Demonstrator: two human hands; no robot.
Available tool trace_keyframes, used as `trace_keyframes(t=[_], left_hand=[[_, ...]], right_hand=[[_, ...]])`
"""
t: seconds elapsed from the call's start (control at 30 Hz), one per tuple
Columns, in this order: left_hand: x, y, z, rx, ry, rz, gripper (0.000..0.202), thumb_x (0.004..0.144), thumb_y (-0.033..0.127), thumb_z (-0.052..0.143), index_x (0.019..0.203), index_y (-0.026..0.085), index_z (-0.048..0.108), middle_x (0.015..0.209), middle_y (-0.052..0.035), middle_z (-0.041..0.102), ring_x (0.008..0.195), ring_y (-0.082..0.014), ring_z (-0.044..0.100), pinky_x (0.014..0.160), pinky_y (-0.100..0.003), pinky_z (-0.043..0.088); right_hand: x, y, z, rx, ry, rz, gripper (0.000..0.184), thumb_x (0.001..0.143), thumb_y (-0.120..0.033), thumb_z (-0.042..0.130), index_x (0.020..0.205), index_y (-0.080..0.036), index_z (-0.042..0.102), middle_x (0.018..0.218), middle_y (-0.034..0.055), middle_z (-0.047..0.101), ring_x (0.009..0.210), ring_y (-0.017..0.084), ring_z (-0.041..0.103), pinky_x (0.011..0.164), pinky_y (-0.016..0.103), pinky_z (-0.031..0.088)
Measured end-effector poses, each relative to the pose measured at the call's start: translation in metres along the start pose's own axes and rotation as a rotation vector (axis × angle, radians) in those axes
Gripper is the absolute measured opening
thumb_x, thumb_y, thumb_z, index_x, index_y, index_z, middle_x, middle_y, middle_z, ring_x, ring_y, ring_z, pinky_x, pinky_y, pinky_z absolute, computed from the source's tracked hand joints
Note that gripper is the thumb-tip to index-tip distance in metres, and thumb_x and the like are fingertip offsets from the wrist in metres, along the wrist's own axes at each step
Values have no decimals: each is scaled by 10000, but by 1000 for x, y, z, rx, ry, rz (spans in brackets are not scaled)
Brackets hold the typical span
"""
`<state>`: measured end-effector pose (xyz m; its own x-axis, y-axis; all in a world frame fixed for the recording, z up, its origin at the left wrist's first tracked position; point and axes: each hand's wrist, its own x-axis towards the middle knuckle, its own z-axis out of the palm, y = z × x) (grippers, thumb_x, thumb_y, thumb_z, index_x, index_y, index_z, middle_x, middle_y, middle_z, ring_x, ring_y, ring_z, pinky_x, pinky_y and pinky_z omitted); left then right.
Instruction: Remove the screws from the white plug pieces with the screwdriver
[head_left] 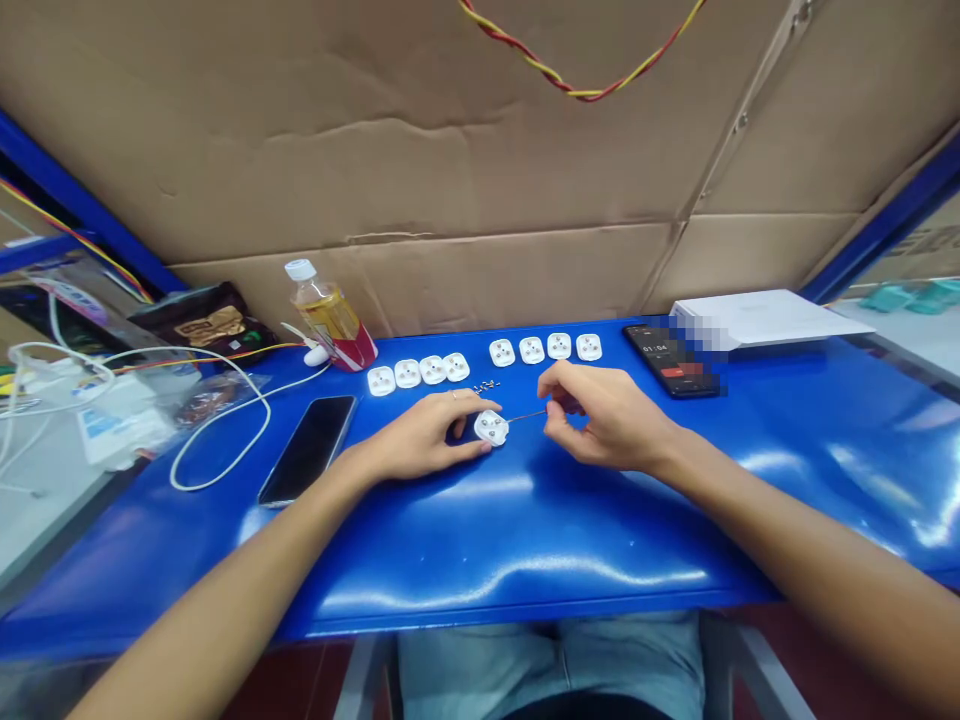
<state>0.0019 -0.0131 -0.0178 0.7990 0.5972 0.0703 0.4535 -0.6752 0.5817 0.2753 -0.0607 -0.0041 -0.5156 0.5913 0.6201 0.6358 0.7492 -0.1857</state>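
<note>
The white piece [491,427] lies near the middle of the blue table [420,540], between the two hands, with three metal spots showing on its upper face. The left hand [427,438] pinches it from the left, thumb at the near edge and a finger at the far edge. The right hand [606,415] pinches a thin rod [527,416] between thumb and forefinger, the other fingers curled in, and the rod reaches across to the right edge of the piece; whether its tip is inside or only touching there is too small to tell. To work well here, the left grip should probably stay firm and low so the piece cannot turn or skid on the glossy top, with fingertips clear of the rod's line. The rod looks slender, so it likely wants light, straight pressure, and a hold closer to its tip might give finer control. The small screws [487,386] lie loose just beyond the left fingers, where a careless knuckle could scatter them, and the finished-looking plugs [532,350] farther back leave elbow room
</note>
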Motion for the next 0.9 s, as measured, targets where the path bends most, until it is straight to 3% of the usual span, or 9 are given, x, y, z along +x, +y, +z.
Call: trace_keyframes(t=[0.6,0.9], left_hand=[[-2,-1,0,15,3,2,455,1003,449,659,1390,211,632,1052,-47,674,820,-168,588,780,-288,470],[-2,0,0,6,15,-2,435,999,431,666,1368,201,646,1026,-44,678,808,-167,590,769,-288,470]], right_hand=[[-1,0,5,-27,-25,-12,107,918,-130,525,982,-209,560,803,20,692,656,165,645,622,283,481],[0,-3,4,86,-29,-44,221,890,-124,554,1095,-204,543,1004,92,698,864,213,707,746,327,585]])
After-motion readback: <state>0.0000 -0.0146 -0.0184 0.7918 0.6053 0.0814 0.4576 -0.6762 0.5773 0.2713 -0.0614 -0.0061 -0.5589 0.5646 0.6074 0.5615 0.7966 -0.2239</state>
